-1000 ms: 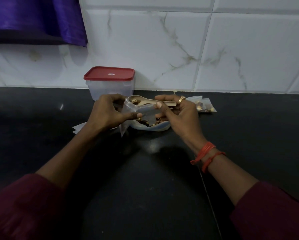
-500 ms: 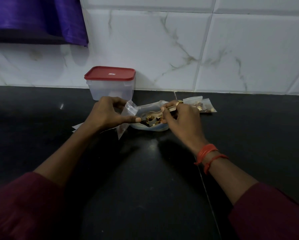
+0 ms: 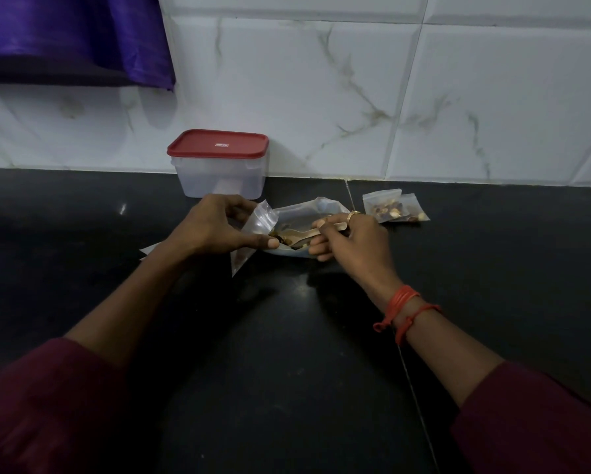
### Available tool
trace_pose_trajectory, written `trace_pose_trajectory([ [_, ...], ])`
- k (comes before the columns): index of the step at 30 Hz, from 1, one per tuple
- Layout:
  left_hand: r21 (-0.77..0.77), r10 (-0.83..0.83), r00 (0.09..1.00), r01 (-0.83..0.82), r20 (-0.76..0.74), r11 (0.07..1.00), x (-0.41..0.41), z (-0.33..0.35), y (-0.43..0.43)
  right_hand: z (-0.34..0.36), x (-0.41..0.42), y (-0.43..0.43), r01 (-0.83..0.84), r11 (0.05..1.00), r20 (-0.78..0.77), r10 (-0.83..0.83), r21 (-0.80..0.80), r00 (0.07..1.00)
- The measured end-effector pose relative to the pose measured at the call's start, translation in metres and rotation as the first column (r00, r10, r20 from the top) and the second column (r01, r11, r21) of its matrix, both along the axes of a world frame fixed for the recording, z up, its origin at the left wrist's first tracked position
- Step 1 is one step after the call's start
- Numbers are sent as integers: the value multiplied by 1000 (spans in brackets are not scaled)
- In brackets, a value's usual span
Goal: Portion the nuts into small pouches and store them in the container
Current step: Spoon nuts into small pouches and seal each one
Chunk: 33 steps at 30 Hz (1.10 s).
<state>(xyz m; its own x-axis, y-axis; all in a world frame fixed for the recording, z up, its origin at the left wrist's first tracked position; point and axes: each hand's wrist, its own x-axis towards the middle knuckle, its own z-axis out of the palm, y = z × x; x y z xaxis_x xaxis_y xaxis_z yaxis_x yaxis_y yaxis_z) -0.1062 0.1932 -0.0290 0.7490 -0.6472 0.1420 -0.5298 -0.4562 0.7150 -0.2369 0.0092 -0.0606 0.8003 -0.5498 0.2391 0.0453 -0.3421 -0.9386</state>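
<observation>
Left hand (image 3: 215,227) is pinching a zip pouch (image 3: 258,223) open; right hand (image 3: 350,239), its grip curled round a spoon (image 3: 297,233), is scooping nuts (image 3: 281,239) from the bag (image 3: 316,208) on the bench (image 3: 287,336). Holding the pouch mouth beside the spoon is likely limiting spills.

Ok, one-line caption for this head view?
Left hand holds a small pouch while right hand dips a spoon into the bag of nuts; lidded container stands behind.

A closed, red-lidded clear container (image 3: 220,172) stands at the wall (image 3: 321,97); before it an open nut bag (image 3: 316,208) holds a pale, possibly wooden spoon (image 3: 295,233), a clear pouch (image 3: 258,224) left, two filled pouches (image 3: 388,210) right.
</observation>
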Motion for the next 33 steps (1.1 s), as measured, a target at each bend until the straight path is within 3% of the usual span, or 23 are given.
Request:
trace_pose_trajectory([
  [4,-51,-1,999,-1,-40,999,-1,0,1,-1,2,7,-41,988,-31,46,146,998],
  [10,-87,-10,997,3,-83,996,2,-1,3,4,2,4,35,999,-48,-33,37,998],
  [16,-156,-26,990,4,-139,988,1,-1,5,3,4,11,3,917,-95,38,398,995],
  [19,-164,-33,986,6,-161,986,0,0,5,3,5,14,-3,875,-95,55,483,994],
  [33,-75,17,999,-19,-27,997,1,0,3,6,2,1,43,816,-59,-10,576,998],
])
